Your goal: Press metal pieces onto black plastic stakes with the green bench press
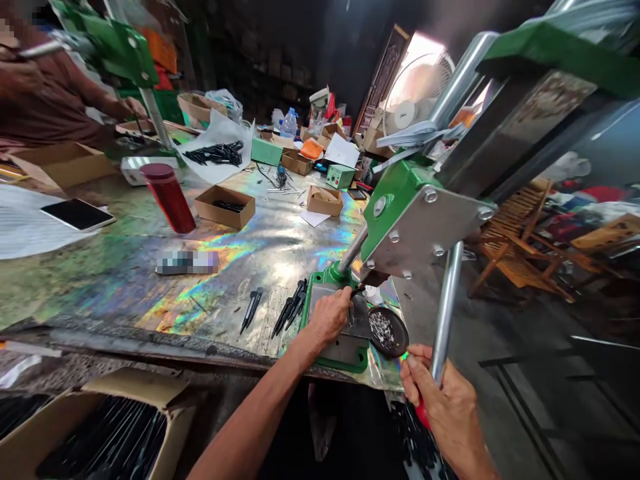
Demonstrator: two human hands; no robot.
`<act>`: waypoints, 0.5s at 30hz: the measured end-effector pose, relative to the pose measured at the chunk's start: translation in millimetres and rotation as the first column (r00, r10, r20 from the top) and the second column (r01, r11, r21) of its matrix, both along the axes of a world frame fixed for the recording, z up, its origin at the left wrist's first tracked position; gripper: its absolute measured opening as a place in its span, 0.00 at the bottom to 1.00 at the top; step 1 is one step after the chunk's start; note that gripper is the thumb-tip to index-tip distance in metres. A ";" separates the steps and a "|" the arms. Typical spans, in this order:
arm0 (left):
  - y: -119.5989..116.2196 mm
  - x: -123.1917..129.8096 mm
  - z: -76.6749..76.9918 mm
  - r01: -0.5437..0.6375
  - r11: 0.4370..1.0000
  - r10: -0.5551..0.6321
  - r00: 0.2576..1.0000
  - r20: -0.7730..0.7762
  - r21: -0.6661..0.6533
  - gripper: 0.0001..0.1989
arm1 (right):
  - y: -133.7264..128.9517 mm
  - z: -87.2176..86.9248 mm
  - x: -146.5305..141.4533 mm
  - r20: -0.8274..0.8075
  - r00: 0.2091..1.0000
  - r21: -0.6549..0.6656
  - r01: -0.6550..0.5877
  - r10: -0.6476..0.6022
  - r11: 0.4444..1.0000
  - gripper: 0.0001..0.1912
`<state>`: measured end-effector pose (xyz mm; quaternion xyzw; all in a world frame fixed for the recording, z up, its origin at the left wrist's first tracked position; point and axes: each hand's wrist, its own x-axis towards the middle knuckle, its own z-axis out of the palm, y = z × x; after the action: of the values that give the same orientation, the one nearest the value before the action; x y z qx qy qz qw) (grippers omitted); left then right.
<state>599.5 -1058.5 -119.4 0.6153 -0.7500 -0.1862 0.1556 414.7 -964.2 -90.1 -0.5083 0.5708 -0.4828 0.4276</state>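
Observation:
My left hand (330, 317) is closed on a slim black piece (357, 291) over the base plate of a green hand press (320, 287); the hand hides most of that piece. My right hand (443, 400) is closed around the lower end of the press lever (447, 310), where a red grip (423, 415) shows below the fingers. Its thumb and forefinger tips come together beside a round dark dish (400, 337) of small silvery parts. Left of the press lie several black pen-like pieces (291, 308), with a smaller group (251, 311) beside them.
An open carton (175, 420) of long black pieces stands at lower left. On the table are a red tumbler (169, 199), a phone (77, 215) and a small cardboard box (225, 208). Another person (55, 100) works at a second green press (107, 50). Wooden chairs (520, 247) stand right.

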 end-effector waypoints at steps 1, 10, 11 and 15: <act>0.7 -0.1 -0.4 -0.016 1.000 0.016 1.000 -0.003 -0.008 0.12 | 1.1 2.9 -1.2 0.004 1.000 -0.001 -0.019 0.019 1.000 0.22; -0.6 -2.6 -6.7 -0.034 0.999 0.034 0.999 0.003 -0.040 0.13 | 1.5 6.0 6.5 -0.035 0.998 -0.098 0.049 -0.053 0.994 0.17; -0.9 -2.9 -6.4 -0.039 0.999 0.040 0.999 0.010 -0.035 0.13 | -0.2 2.3 7.6 -0.036 0.998 -0.127 0.050 -0.055 0.991 0.16; 1.5 -4.4 -4.1 -0.057 0.998 0.058 0.998 0.009 -0.030 0.14 | -0.5 -0.9 5.9 -0.074 0.997 -0.120 0.013 -0.022 0.993 0.18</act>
<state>595.1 -1057.0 -123.5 0.6351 -0.7355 -0.1675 0.1663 420.6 -964.7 -90.9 -0.5458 0.5610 -0.5002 0.3703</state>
